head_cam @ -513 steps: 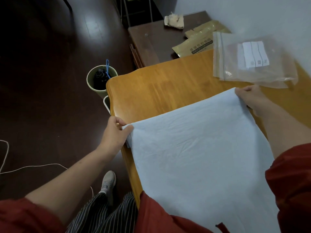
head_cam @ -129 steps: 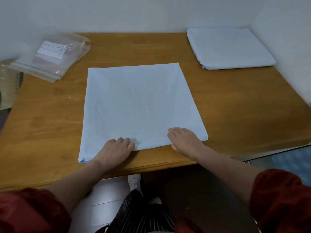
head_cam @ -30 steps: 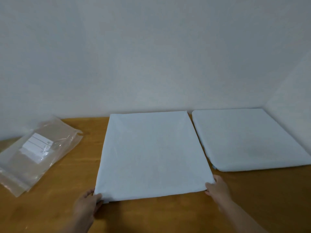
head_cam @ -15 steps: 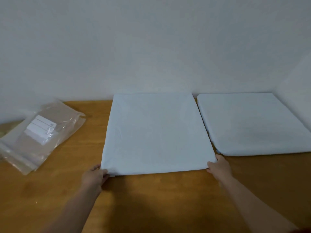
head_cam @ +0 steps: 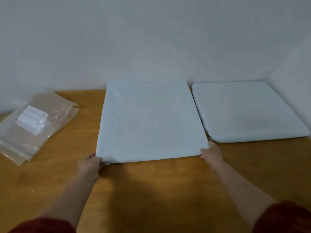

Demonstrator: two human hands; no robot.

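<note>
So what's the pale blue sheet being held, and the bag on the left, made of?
Pale blue sheet: probably thin woven cloth, matte, with faint creases and soft folded edges. Bag: clear plastic film, glossy; it glints and crinkles.

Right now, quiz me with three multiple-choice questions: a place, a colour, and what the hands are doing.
1. Where do the plastic bags lie? A) left of the cloth B) right of it C) on it
2. What colour is the cloth? A) red B) light blue C) green
3. What are the left hand and right hand doing? A) hanging idle B) lifting a bag C) gripping the cloth's near corners
Answers: 1 A: they lie at the left of the table. 2 B: pale blue all over. 3 C: each holds a corner.
</note>
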